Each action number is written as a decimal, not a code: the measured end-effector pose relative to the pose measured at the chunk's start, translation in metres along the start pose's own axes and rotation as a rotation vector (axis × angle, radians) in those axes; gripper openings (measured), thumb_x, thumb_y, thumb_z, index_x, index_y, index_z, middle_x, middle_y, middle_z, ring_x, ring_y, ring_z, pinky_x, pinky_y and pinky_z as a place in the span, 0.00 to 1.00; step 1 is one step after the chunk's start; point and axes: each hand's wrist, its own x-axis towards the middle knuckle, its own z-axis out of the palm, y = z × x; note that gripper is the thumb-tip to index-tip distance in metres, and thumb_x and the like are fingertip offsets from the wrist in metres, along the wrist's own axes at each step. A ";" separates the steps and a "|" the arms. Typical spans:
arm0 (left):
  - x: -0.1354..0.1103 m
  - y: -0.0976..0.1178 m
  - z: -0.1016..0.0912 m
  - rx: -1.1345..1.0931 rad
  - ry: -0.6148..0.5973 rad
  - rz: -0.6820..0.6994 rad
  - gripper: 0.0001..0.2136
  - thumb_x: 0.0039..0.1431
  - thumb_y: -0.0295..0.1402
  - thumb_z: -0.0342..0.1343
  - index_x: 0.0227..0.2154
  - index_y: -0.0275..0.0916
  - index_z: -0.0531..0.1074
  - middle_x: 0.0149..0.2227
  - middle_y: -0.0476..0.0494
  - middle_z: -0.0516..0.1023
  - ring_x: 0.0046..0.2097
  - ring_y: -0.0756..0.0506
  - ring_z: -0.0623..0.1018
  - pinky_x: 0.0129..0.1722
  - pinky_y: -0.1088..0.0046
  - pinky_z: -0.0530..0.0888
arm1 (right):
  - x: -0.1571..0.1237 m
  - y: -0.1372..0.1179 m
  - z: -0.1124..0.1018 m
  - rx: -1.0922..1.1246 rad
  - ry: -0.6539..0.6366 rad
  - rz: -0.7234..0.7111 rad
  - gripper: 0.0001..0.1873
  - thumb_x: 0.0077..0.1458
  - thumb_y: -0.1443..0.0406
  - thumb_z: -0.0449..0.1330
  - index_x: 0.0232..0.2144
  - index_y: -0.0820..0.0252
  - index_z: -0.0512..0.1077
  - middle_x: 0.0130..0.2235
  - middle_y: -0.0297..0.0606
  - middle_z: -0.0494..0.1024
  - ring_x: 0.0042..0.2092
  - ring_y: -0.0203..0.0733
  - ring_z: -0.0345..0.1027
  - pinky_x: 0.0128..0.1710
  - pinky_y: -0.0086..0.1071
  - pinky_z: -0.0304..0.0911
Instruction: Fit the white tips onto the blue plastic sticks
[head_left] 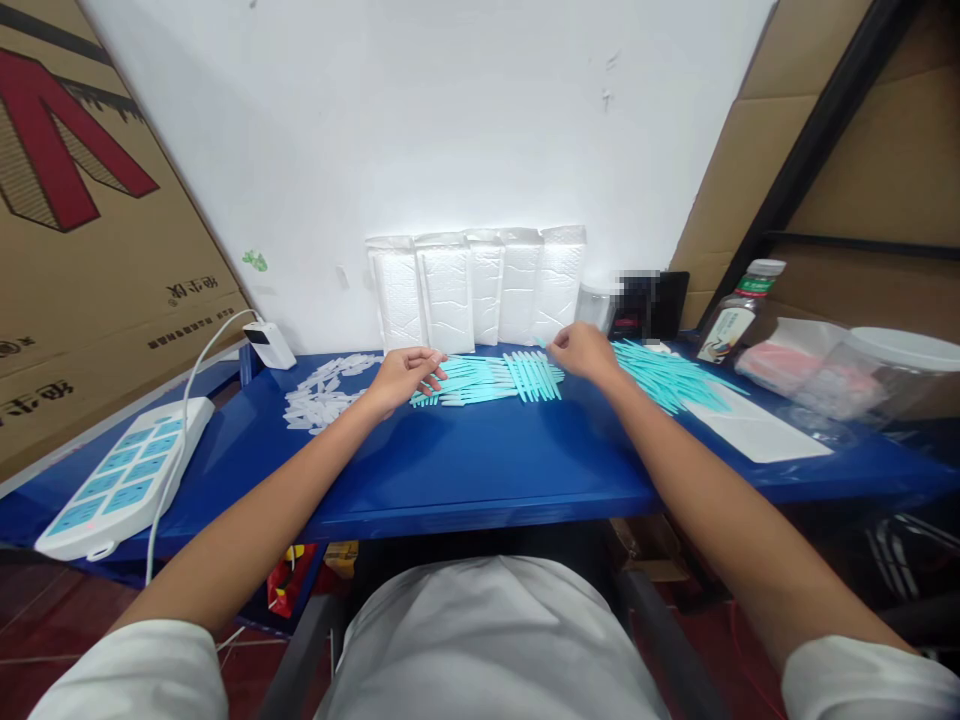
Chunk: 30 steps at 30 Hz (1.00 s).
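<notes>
My left hand is beside the left end of a row of thin turquoise sticks, its fingers loosely bent and apart, with nothing plainly held. Left of it lies a loose pile of small translucent cap-like pieces. My right hand is closed in a pinch, and a turquoise stick pokes out from its fingertips. Just below those fingertips, more turquoise sticks lie side by side across the row's right end. A larger, looser heap of turquoise sticks is to the right of my right hand.
White padded packets lean against the wall behind the blue table. A power strip and a white plug-like box are at left. At right stand a bottle, a clear jar, a dark screen and a white sheet.
</notes>
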 end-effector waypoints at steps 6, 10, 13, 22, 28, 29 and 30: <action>0.002 -0.004 -0.003 0.012 -0.002 0.002 0.27 0.53 0.55 0.67 0.42 0.34 0.79 0.34 0.39 0.82 0.29 0.47 0.80 0.29 0.70 0.76 | 0.007 0.016 0.007 -0.136 -0.012 0.066 0.12 0.57 0.61 0.63 0.37 0.60 0.84 0.42 0.52 0.84 0.44 0.55 0.78 0.42 0.38 0.68; 0.002 -0.005 -0.003 0.028 0.005 0.007 0.26 0.54 0.55 0.67 0.42 0.34 0.78 0.34 0.39 0.82 0.29 0.47 0.80 0.28 0.70 0.76 | 0.006 0.014 0.014 -0.158 -0.024 0.065 0.13 0.57 0.60 0.63 0.37 0.59 0.84 0.42 0.51 0.84 0.44 0.56 0.79 0.42 0.39 0.69; 0.001 -0.004 -0.002 0.084 0.037 0.011 0.27 0.53 0.55 0.67 0.41 0.34 0.78 0.32 0.40 0.82 0.27 0.47 0.79 0.26 0.71 0.75 | 0.004 0.008 0.017 -0.149 -0.017 0.034 0.12 0.58 0.60 0.61 0.35 0.58 0.84 0.40 0.50 0.85 0.44 0.56 0.78 0.42 0.39 0.68; 0.000 -0.003 -0.001 0.183 0.061 0.017 0.26 0.54 0.55 0.66 0.40 0.34 0.78 0.30 0.39 0.82 0.26 0.48 0.77 0.25 0.71 0.75 | -0.001 -0.008 0.031 -0.191 -0.003 -0.036 0.12 0.59 0.61 0.60 0.39 0.59 0.82 0.42 0.50 0.84 0.44 0.55 0.78 0.44 0.40 0.68; -0.001 -0.002 0.000 0.194 0.055 0.021 0.25 0.54 0.54 0.66 0.40 0.35 0.78 0.30 0.39 0.82 0.26 0.48 0.77 0.25 0.71 0.75 | -0.004 -0.019 0.035 -0.181 -0.016 -0.068 0.13 0.60 0.58 0.62 0.40 0.59 0.82 0.43 0.50 0.84 0.45 0.55 0.78 0.44 0.40 0.68; -0.001 -0.002 0.000 0.196 0.054 0.019 0.25 0.54 0.54 0.66 0.40 0.35 0.78 0.30 0.39 0.82 0.26 0.48 0.77 0.25 0.71 0.75 | -0.004 -0.020 0.035 -0.162 -0.017 -0.071 0.14 0.60 0.57 0.62 0.39 0.58 0.83 0.42 0.50 0.84 0.45 0.55 0.78 0.44 0.40 0.68; -0.001 -0.002 0.000 0.197 0.053 0.018 0.25 0.54 0.54 0.66 0.40 0.35 0.78 0.30 0.39 0.82 0.25 0.48 0.77 0.25 0.71 0.75 | -0.003 -0.020 0.034 -0.141 -0.015 -0.071 0.15 0.61 0.55 0.61 0.39 0.57 0.83 0.42 0.49 0.84 0.45 0.54 0.78 0.44 0.39 0.68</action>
